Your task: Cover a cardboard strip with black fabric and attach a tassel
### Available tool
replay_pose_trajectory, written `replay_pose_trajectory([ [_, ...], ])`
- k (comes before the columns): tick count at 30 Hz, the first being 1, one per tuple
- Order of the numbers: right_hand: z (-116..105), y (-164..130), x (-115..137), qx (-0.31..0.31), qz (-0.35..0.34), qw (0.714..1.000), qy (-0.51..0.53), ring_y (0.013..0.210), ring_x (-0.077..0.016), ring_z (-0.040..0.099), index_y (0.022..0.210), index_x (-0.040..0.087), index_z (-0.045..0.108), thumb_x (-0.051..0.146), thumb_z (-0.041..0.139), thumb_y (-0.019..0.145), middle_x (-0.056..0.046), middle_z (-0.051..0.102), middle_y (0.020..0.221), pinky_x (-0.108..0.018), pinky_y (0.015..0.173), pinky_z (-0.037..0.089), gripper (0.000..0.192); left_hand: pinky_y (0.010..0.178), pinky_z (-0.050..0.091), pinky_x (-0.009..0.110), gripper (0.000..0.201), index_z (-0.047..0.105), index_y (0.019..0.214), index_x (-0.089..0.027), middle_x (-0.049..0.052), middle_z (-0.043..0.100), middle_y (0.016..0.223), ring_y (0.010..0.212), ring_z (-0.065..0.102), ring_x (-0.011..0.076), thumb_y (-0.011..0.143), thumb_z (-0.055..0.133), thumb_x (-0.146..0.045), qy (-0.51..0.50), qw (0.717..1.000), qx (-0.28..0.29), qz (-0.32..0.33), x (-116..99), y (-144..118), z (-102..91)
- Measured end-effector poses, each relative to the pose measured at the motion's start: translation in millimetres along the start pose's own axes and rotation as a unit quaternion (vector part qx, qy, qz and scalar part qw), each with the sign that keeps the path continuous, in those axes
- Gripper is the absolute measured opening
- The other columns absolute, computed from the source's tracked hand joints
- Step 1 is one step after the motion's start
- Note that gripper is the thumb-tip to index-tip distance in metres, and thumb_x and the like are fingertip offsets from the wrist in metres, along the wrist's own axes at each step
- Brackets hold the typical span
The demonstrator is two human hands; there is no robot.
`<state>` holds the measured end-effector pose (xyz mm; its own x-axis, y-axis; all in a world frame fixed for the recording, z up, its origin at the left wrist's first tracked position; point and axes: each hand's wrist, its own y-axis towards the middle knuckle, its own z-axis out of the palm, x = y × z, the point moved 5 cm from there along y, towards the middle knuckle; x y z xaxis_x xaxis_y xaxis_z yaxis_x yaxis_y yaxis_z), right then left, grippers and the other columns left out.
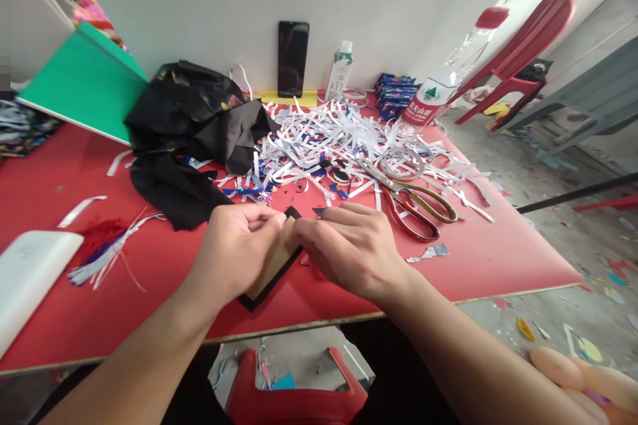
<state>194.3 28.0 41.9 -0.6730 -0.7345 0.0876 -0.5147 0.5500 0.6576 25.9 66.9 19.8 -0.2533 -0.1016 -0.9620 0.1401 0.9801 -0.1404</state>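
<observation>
Near edge: a red stool (294, 398) sits just below the desk (498, 259), partly under its front lip. Paper scraps litter the floor (573, 319) to the right.

Both hands meet close to the front edge of the desk. The left hand (234, 249) has its fingers (266, 222) curled and pinching the upper part of a black-edged cardboard piece (272, 265), tan face up. The right hand (349, 246) lies palm down beside it, fingers (309, 229) pressed to the same top corner; whether they grip or only press, cannot tell. The card's lower corner rests on the desk, close to the front lip.

Left of the hands: bare red surface, then a red tassel with white strips (107, 246) and a white flat case (30, 272) hanging at the left front edge. Right of the hands: a small scrap (428, 252), then open desk out to the right edge.

Mid-desk: large scissors (413, 202), blades closed, handles toward the right hand, near it but apart. A tape ring (401, 163) lies just behind. Black fabric (194, 133) is heaped left of centre.

Farther: a wide pile of white paper strips (323, 139) crowds the middle. A green board (84, 83) tilts at far left. Against the wall stand a black phone (292, 58), upright, a small white bottle (339, 72), a stack of blue packets (393, 94) and a water bottle (448, 76) leaning over the right edge. A red chair (518, 53) stands beyond.
</observation>
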Motion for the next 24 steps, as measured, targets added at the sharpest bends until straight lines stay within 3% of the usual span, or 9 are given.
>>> replay_pose_trajectory([
  [3, -6, 2, -5, -0.052, 0.023, 0.996, 0.070, 0.054, -0.0128, 0.054, 0.098, 0.021, 0.073, 0.016, 0.058, 0.106, 0.003, 0.069, 0.066, -0.031, 0.054, 0.039, 0.017, 0.047, 0.048, 0.023, 0.026, 0.083, 0.083, -0.017, 0.004, 0.077, 0.068, 0.056, 0.066, 0.0168, 0.081, 0.086, -0.043, -0.063, 0.997, -0.023, -0.049, 8, 7, -5.6],
  [7, -12, 0, -33, -0.129, 0.187, 0.960, 0.163, 0.072, -0.0142, 0.068, 0.097, 0.022, 0.078, 0.019, 0.069, 0.101, -0.004, 0.079, 0.091, -0.028, 0.061, 0.052, 0.010, 0.053, 0.057, 0.025, 0.035, 0.079, 0.092, -0.016, 0.005, 0.080, 0.074, 0.060, 0.072, 0.0179, 0.075, 0.093, -0.044, -0.208, 0.972, -0.032, -0.106, 16, 9, -3.3],
  [10, -14, -1, -39, -0.153, 0.220, 0.945, 0.189, 0.072, -0.0148, 0.068, 0.097, 0.024, 0.082, 0.014, 0.074, 0.097, -0.002, 0.078, 0.086, -0.029, 0.063, 0.055, 0.013, 0.062, 0.063, 0.026, 0.039, 0.076, 0.101, -0.017, 0.006, 0.083, 0.088, 0.072, 0.078, 0.0198, 0.072, 0.096, -0.033, -0.252, 0.962, -0.034, -0.096, 14, 8, -0.6],
  [13, -14, -2, -36, -0.143, 0.228, 0.938, 0.220, 0.066, -0.0144, 0.067, 0.099, 0.025, 0.084, 0.013, 0.074, 0.095, 0.000, 0.076, 0.079, -0.030, 0.062, 0.056, 0.016, 0.065, 0.065, 0.028, 0.064, 0.069, 0.127, -0.022, 0.003, 0.083, 0.090, 0.079, 0.081, 0.0221, 0.070, 0.098, -0.028, -0.244, 0.966, -0.031, -0.077, 11, 8, 1.4],
  [16, -16, -4, -37, -0.151, 0.284, 0.918, 0.232, 0.065, -0.0147, 0.068, 0.096, 0.027, 0.082, 0.017, 0.077, 0.094, 0.001, 0.079, 0.081, -0.029, 0.059, 0.056, 0.012, 0.063, 0.064, 0.028, 0.091, 0.055, 0.151, -0.027, 0.001, 0.081, 0.084, 0.076, 0.081, 0.0233, 0.071, 0.097, -0.028, -0.232, 0.968, -0.004, -0.091, 14, 8, 6.2],
  [18, -17, -6, -39, -0.155, 0.324, 0.896, 0.261, 0.061, -0.0146, 0.067, 0.098, 0.028, 0.079, 0.022, 0.081, 0.091, 0.002, 0.079, 0.079, -0.029, 0.054, 0.054, 0.009, 0.068, 0.065, 0.030, 0.074, 0.065, 0.137, -0.022, 0.004, 0.082, 0.089, 0.080, 0.081, 0.0239, 0.071, 0.097, -0.029, -0.232, 0.968, 0.004, -0.093, 17, 8, 8.3],
  [21, -16, -6, -41, -0.132, 0.362, 0.859, 0.338, 0.056, -0.0159, 0.069, 0.116, 0.027, 0.074, 0.024, 0.085, 0.087, 0.003, 0.077, 0.072, -0.028, 0.049, 0.053, 0.031, 0.081, 0.065, 0.032, 0.039, 0.072, 0.101, -0.017, 0.008, 0.083, 0.097, 0.089, 0.081, 0.0229, 0.073, 0.095, -0.032, -0.239, 0.968, 0.007, -0.071, 17, 9, 9.6],
  [22, -15, -5, -41, -0.117, 0.370, 0.851, 0.352, 0.056, -0.0165, 0.070, 0.119, 0.026, 0.073, 0.024, 0.085, 0.086, 0.003, 0.078, 0.072, -0.028, 0.049, 0.053, 0.035, 0.083, 0.065, 0.031, 0.037, 0.071, 0.098, -0.017, 0.006, 0.083, 0.096, 0.089, 0.080, 0.0214, 0.073, 0.095, -0.030, -0.243, 0.968, -0.001, -0.060, 16, 9, 8.8],
  [24, -15, -3, -42, -0.088, 0.376, 0.856, 0.345, 0.059, -0.0167, 0.073, 0.110, 0.025, 0.078, 0.025, 0.085, 0.087, 0.000, 0.081, 0.076, -0.027, 0.051, 0.055, 0.023, 0.082, 0.063, 0.029, 0.043, 0.068, 0.104, -0.020, 0.002, 0.083, 0.093, 0.086, 0.078, 0.0181, 0.071, 0.095, -0.025, -0.243, 0.969, -0.024, -0.040, 13, 9, 5.6],
])
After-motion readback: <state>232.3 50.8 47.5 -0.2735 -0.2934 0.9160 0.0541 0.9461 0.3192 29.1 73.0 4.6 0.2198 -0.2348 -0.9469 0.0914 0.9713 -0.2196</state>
